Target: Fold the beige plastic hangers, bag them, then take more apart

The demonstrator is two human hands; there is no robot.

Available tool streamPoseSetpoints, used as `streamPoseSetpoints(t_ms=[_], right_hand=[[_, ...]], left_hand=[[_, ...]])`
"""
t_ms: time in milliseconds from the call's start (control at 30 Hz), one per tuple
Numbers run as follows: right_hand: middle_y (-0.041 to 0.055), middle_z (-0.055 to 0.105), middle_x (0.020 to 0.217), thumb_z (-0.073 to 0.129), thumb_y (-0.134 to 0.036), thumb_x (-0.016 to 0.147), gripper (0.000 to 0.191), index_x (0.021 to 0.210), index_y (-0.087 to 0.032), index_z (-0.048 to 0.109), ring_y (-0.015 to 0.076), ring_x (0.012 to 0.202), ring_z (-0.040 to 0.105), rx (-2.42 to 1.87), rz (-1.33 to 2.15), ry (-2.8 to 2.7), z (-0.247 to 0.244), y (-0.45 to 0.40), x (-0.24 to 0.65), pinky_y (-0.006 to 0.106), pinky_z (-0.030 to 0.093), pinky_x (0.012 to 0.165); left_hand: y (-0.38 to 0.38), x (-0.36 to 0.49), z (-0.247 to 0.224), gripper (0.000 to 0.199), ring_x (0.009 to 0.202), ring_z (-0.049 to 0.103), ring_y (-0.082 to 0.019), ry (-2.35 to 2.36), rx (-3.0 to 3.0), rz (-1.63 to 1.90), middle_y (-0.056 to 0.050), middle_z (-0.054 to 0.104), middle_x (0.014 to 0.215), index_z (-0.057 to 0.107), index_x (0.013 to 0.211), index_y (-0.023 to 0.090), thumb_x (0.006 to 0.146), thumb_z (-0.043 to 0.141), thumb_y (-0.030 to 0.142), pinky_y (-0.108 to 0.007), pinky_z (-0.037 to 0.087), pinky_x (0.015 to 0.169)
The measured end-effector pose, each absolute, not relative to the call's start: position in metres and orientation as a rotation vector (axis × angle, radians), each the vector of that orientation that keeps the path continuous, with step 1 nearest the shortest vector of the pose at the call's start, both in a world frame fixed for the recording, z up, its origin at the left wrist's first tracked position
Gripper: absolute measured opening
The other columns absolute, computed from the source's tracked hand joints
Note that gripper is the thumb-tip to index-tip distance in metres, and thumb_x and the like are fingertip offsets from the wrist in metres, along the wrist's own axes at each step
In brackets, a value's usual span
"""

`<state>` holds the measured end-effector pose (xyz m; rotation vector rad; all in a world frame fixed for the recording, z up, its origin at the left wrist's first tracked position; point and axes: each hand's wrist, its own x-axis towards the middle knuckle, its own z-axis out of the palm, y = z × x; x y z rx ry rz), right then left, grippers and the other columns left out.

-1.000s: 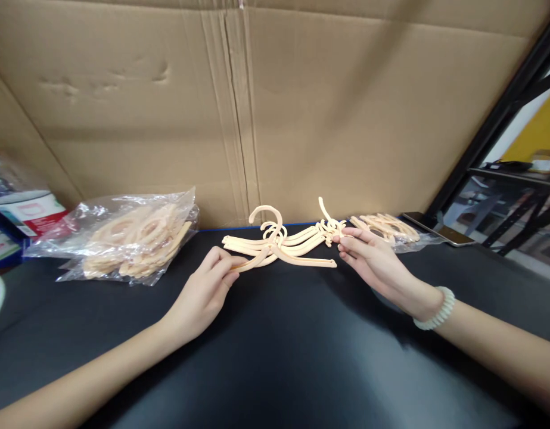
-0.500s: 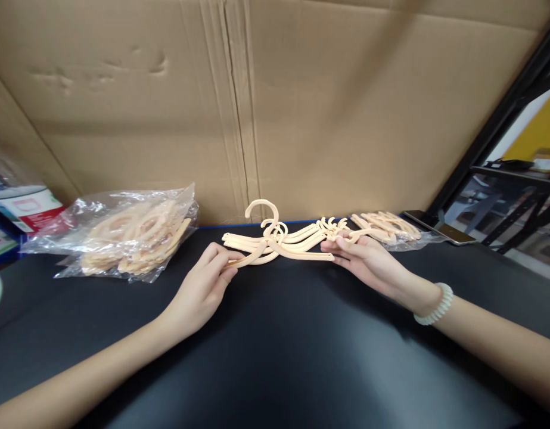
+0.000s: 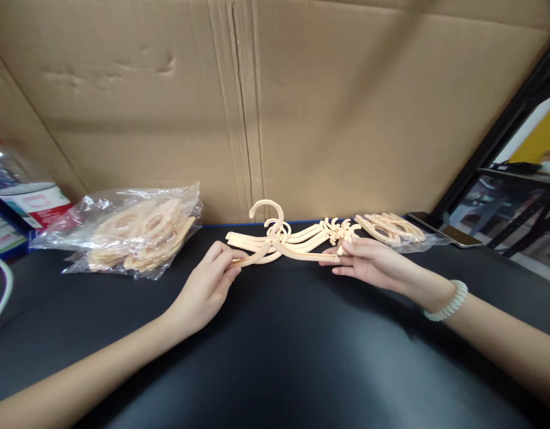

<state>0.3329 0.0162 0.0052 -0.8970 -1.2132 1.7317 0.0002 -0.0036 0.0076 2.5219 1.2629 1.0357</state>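
A peach-coloured plastic clothes hanger stands upright with its hook at the top. My left hand pinches the end of its left arm. At the tip of its right arm is my right hand, thumb and fingers closed on a small peach plastic piece. Fingers partly hide that piece, so I cannot tell whether it is joined to the hanger. More hangers lie stacked just behind. A small heap of curved peach pieces rests beyond my right fingertips.
Left on the black table lies a clear plastic bag of peach parts. Further flat peach parts sit on plastic wrap at the right, beside a phone. A cardboard wall closes off the back.
My right hand has brought the small piece inward and down to the tip of the hanger's right arm. My left hand keeps its grip. The view has shifted slightly.
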Motion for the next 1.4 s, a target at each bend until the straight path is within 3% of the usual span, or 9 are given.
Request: streamPoseSetpoints(t_ms=[100, 367, 600, 900, 1100, 1400], right_hand=[[0.0121, 0.069, 0.112, 0.066, -0.026, 0.088, 0.012, 0.087, -0.017, 0.059, 0.0250, 0.107, 0.066, -0.870, 1.789, -1.140, 0.009, 0.014, 0.330, 0.036, 0.055, 0.087], [0.0078, 0.072, 0.085, 0.068, -0.020, 0.085, 0.014, 0.079, -0.016, 0.055, 0.0245, 0.090, 0.073, -0.945, 1.802, -1.087, 0.009, 0.013, 0.329, 0.030, 0.058, 0.077], [0.0157, 0.073, 0.092, 0.063, -0.018, 0.086, 0.016, 0.077, -0.017, 0.050, 0.0292, 0.096, 0.071, -0.998, 1.887, -1.042, 0.014, 0.011, 0.328, 0.033, 0.058, 0.081], [0.0057, 0.069, 0.073, 0.067, -0.020, 0.086, 0.019, 0.077, -0.017, 0.051, 0.0243, 0.083, 0.074, -1.013, 1.841, -1.090, 0.012, 0.011, 0.328, 0.027, 0.061, 0.072], [0.0051, 0.067, 0.074, 0.076, -0.024, 0.080, 0.026, 0.078, -0.016, 0.051, 0.0218, 0.080, 0.074, -1.062, 1.733, -1.134, 0.011, 0.007, 0.323, 0.025, 0.062, 0.073], [-0.0005, 0.064, 0.075, 0.081, -0.040, 0.072, 0.042, 0.082, -0.019, 0.047, 0.0189, 0.068, 0.072, -0.993, 1.488, -1.251, 0.007, 0.004, 0.316, 0.036, 0.063, 0.076]], left_hand=[[-0.004, 0.000, 0.007, 0.020, 0.084, 0.052, -0.017, 1.251, 2.522, 1.031, -0.002, 0.048, 0.092, 0.057, 0.103, 0.021, 0.097, 0.038, 0.020, -0.028, 0.047, 0.075], [-0.004, -0.002, 0.006, 0.020, 0.085, 0.051, -0.016, 1.245, 2.528, 1.009, -0.001, 0.047, 0.093, 0.056, 0.104, 0.021, 0.097, 0.038, 0.017, -0.026, 0.045, 0.076], [-0.004, 0.000, 0.006, 0.019, 0.085, 0.051, -0.016, 1.239, 2.541, 1.014, -0.001, 0.046, 0.092, 0.055, 0.104, 0.021, 0.097, 0.038, 0.017, -0.026, 0.045, 0.077], [-0.004, 0.000, 0.004, 0.020, 0.086, 0.051, -0.016, 1.223, 2.559, 1.016, -0.001, 0.046, 0.093, 0.055, 0.108, 0.022, 0.097, 0.039, 0.017, -0.027, 0.046, 0.080], [-0.005, -0.001, 0.003, 0.020, 0.085, 0.051, -0.015, 1.227, 2.572, 1.023, -0.001, 0.045, 0.092, 0.055, 0.109, 0.022, 0.097, 0.039, 0.016, -0.025, 0.046, 0.079], [-0.005, 0.000, 0.004, 0.018, 0.086, 0.053, -0.016, 1.235, 2.560, 1.034, -0.002, 0.047, 0.093, 0.055, 0.105, 0.022, 0.097, 0.039, 0.019, -0.026, 0.046, 0.079]])
